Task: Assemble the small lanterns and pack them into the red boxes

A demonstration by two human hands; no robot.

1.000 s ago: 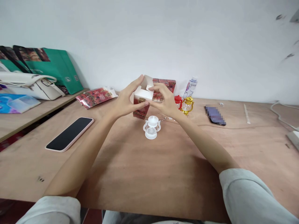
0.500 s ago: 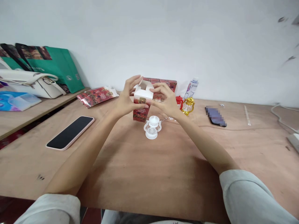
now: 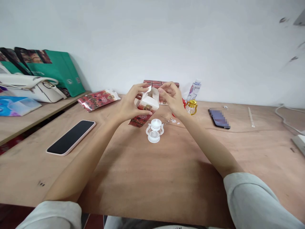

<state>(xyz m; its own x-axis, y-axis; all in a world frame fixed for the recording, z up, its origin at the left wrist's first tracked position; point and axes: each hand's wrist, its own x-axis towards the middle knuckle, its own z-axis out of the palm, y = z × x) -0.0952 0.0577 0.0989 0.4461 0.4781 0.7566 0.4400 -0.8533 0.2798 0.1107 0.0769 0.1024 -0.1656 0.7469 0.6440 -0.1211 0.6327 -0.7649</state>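
My left hand (image 3: 128,105) is wrapped round a red printed cardboard box (image 3: 148,106), its thumb along the near side. The box tilts, and the white flaps at its top stand up around an opening. At the top right, the fingers of my right hand (image 3: 172,96) pinch a white flap of the box. A small white lantern (image 3: 154,131) with a clear middle stands upright on the table just in front of the box. Beyond my right wrist are a gold lantern (image 3: 192,107) and a red lantern (image 3: 184,102), the red one mostly hidden.
Stacked red boxes (image 3: 162,83) and a clear bottle (image 3: 194,89) stand by the wall. A flattened red box (image 3: 98,100) and a phone (image 3: 71,137) lie left; another phone (image 3: 219,118) and a white strip (image 3: 251,117) lie right. Bags (image 3: 59,73) occupy the left side table (image 3: 35,116).
The box has tipped, its open top turning to the right and its base to the left. My right hand has gone from the box's side to its top flap.
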